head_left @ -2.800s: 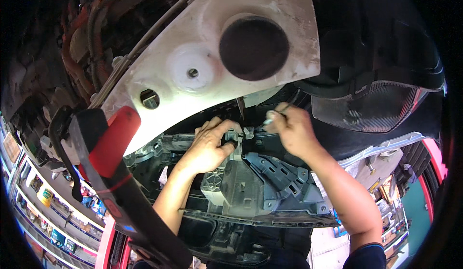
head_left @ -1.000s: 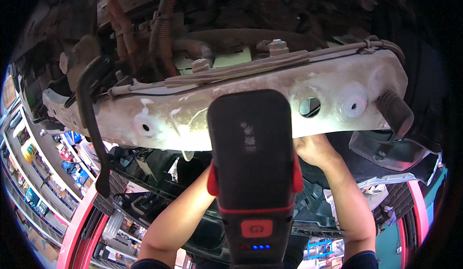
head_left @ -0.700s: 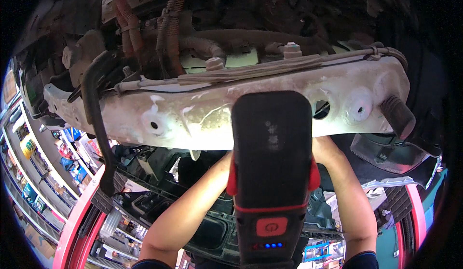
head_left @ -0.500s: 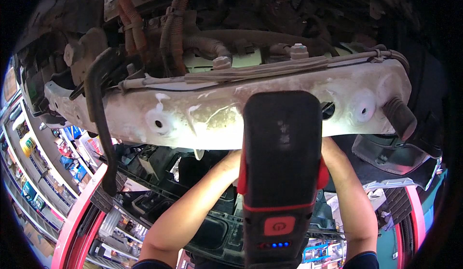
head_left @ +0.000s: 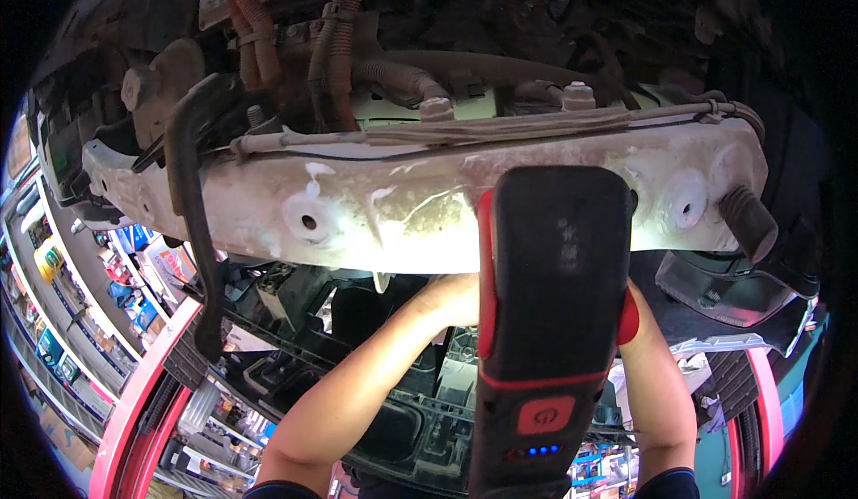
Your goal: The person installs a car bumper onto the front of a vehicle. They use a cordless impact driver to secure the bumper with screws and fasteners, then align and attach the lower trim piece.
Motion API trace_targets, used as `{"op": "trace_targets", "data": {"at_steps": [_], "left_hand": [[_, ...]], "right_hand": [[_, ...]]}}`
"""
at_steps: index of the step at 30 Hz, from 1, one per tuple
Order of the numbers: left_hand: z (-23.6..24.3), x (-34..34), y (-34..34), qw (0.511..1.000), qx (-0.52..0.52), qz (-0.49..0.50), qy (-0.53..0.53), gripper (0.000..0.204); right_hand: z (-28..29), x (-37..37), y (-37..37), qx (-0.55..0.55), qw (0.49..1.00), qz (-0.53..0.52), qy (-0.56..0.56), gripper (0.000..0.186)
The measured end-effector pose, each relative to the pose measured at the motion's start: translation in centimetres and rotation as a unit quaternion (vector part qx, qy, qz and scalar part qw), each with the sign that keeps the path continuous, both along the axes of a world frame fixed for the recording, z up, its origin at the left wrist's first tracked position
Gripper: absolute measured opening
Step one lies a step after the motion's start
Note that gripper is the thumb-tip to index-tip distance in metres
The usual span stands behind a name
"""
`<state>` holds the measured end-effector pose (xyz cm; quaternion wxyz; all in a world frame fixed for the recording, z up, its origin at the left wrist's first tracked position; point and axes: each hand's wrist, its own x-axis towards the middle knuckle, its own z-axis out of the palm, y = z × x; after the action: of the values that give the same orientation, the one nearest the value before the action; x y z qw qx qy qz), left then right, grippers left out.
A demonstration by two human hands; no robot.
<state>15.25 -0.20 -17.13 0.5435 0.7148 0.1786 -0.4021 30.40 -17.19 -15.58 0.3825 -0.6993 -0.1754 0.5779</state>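
Work light [head_left: 552, 338], one black bar with red trim, hangs nearest the camera at about 5 o'clock, hiding the middle of the scene; it carries one red round button and a short row of small blue lamps near its lower end. Two bare forearms rise from 6 o'clock behind it. Only the back of the left hand [head_left: 451, 298] shows at centre, pressed up beneath the beam, so I cannot tell how its fingers are set. The right hand is wholly hidden behind the light. One black plastic undertray [head_left: 402, 410] lies behind the arms. Above, one pale, scuffed crossmember [head_left: 393, 222] spans 9 to 3 o'clock, with three round holes showing. One black bent bracket [head_left: 192, 213] hangs at 9 o'clock. Orange corrugated hoses [head_left: 335, 25] run at 12 o'clock. Far off at 8 o'clock, shelves [head_left: 63, 320] hold many small colourful packages.
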Motion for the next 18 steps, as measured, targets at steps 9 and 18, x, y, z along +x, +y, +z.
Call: {"op": "trace_targets", "data": {"at_steps": [9, 18], "left_hand": [[-0.6, -0.7, -0.2, 1.0, 0.01, 0.004, 0.006, 0.051], [-1.7, -2.0, -0.9, 0.998, 0.023, 0.052, -0.014, 0.047]], "right_hand": [[-2.7, -1.7, -0.7, -0.024, 0.997, 0.019, -0.064, 0.024], [-3.2, -2.4, -0.7, 0.007, 0.991, -0.002, -0.136, 0.027]]}}
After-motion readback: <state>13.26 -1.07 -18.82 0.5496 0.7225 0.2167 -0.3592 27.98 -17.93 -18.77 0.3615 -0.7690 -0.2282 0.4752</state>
